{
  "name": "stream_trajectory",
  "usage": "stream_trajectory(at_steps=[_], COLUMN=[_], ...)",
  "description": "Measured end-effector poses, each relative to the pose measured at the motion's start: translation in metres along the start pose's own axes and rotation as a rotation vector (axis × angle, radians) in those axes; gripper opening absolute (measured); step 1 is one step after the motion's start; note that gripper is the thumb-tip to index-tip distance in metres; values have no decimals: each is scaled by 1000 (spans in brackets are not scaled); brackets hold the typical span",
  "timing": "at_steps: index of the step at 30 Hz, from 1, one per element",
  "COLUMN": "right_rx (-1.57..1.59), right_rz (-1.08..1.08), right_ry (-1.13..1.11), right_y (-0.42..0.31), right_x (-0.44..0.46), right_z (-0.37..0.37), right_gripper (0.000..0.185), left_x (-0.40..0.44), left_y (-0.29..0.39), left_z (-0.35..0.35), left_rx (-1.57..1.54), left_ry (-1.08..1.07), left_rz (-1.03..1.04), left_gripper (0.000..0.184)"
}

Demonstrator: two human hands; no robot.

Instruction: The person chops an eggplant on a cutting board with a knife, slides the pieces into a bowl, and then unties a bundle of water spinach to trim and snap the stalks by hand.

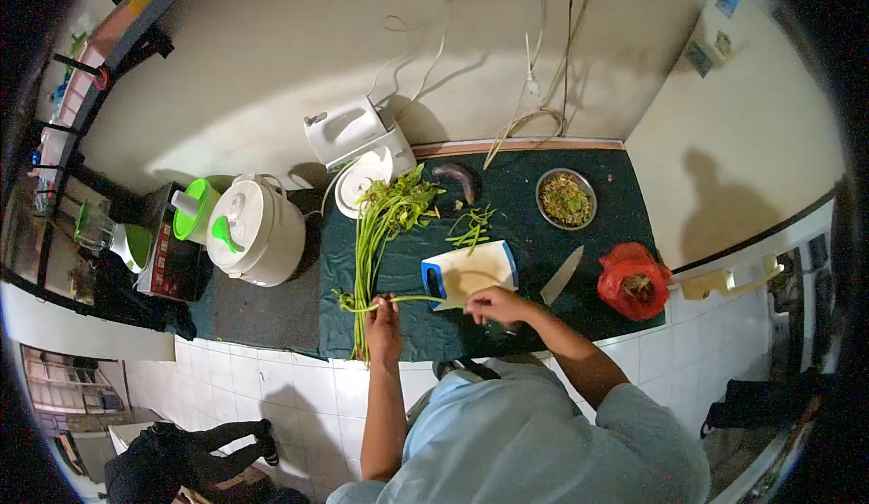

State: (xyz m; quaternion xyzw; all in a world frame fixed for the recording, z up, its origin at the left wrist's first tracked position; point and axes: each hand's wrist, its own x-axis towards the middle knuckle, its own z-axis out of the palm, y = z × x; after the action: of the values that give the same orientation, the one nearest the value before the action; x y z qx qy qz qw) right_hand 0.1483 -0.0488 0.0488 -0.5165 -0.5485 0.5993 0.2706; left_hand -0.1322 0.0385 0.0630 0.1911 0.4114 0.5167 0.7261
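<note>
A single long green stalk [416, 299] stretches sideways between my two hands, just in front of the cutting board. My left hand [384, 316] is closed around it near its leafy end. My right hand [493, 305] pinches the other end at the front edge of the white cutting board [484, 264] with blue ends. Beside my left hand lies a bundle of long-stemmed leafy greens [371, 246]. Short cut green pieces [472, 228] rest behind the board. To the board's right is a knife [562, 275], lying flat.
A metal bowl of chopped bits [566, 199] stands at the back right, and a red plastic bag [632, 282] at the front right. An eggplant [457, 181] lies near the wall. A white stand mixer [353, 147] and a white rice cooker [256, 232] stand left.
</note>
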Motion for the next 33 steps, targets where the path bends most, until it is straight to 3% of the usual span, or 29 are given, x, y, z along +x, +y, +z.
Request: stream_trajectory(at_steps=[1, 3, 5, 6, 7, 8, 9, 10, 11, 12, 13, 15, 16, 17, 19, 20, 24, 27, 29, 33], right_rx=[-6, -96, -155, -158, -467, -780, -789, -887, -977, -914, -920, -695, -682, -687, -566, -483, -390, -266, -303, -363], right_rz=[49, -165, -89, -83, -75, -66, -63, 1, 68, 166, 169, 527, 524, 532, 755, 737, 708, 643, 570, 428], right_ry=[92, 370, 466, 468, 535, 592, 589, 811, 1035, 1046, 1042, 981, 904, 901, 852, 866, 966, 998, 1291, 1432], right_y=[7, 37, 24, 18, 12, 6, 2, 0, -1, 10, 9, 9, 16, 22, 27, 33, 40, 51, 81, 62], right_x=[-3, 1, -6, -10, -14, -18, -22, -26, -30, -34, -41, -58, -67, -72, -80, -79, -83, -81, -72, -78], right_z=[-4, -9, -16, -20, -22, -23, -20, -14, -8, -5, 6, 33, 39, 44, 53, 52, 46, 48, 55, 65], right_gripper=[17, 20, 18, 18, 19, 20, 20, 22, 23, 33, 33, 44, 63, 63, 75, 82, 73, 59, 43, 36], left_x=[3, 14, 21, 10, 12, 15, 19, 3, -2, -4, -2, 12, 22, 30, 44, 47, 55, 56, 59, 64], left_y=[-3, -9, -15, -4, -12, -19, -26, -20, -21, -23, -26, -36, -46, -56, -75, -82, -109, -119, -123, -132], left_z=[-8, -24, -40, -25, -28, -29, -30, -5, 13, 27, 33, 38, 38, 38, 35, 35, 34, 43, 46, 50], left_rx=[-11, 38, 346, 777, 772, 1127, 1476, 1675, 1669, 1715, 1751, 1785, 1821, 1814, 1849, 1871, 1897, 1894, 1840, 1740], left_ry=[-5, 18, -120, -95, -98, -146, -193, -220, -219, -262, -304, -429, -555, -558, -808, -878, -841, -757, -685, -626], left_rz=[33, 17, -164, -242, -247, -141, -22, 316, 314, 502, 691, 732, 776, 769, 884, 935, 960, 869, 873, 793], left_gripper=[15, 18, 20, 22, 22, 20, 19, 24, 24, 26, 27, 27, 27, 27, 23, 23, 22, 21, 22, 17])
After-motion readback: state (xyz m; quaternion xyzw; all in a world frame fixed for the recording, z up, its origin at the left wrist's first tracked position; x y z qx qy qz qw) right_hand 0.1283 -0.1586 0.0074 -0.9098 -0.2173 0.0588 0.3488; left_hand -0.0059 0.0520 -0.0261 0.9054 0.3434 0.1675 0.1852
